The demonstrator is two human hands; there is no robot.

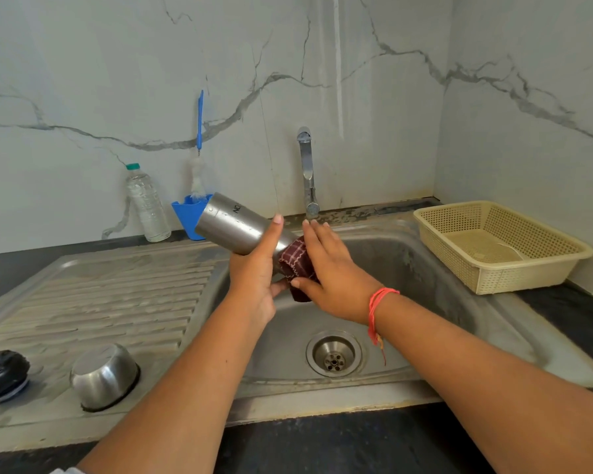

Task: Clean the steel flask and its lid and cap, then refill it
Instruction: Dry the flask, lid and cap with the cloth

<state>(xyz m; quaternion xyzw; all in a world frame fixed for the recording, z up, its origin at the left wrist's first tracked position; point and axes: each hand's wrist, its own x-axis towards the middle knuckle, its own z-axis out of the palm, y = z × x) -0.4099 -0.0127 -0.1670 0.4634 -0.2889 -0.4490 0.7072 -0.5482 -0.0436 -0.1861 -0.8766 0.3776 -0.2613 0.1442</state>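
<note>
Over the sink (408, 268) the left hand (254, 268) curls its fingers round the tilted steel flask (231, 224), the right hand (329, 271) pinches a checked cloth (295, 260) against its lower end, and cap (103, 374) and lid (2, 372) sit on the drainboard (117, 295)

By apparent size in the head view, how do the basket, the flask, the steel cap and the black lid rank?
1. basket, clearly largest.
2. flask and steel cap: about alike. The flask is partly hidden and the cap is nearer the camera, so I do not rank them.
3. black lid, smallest.
</note>
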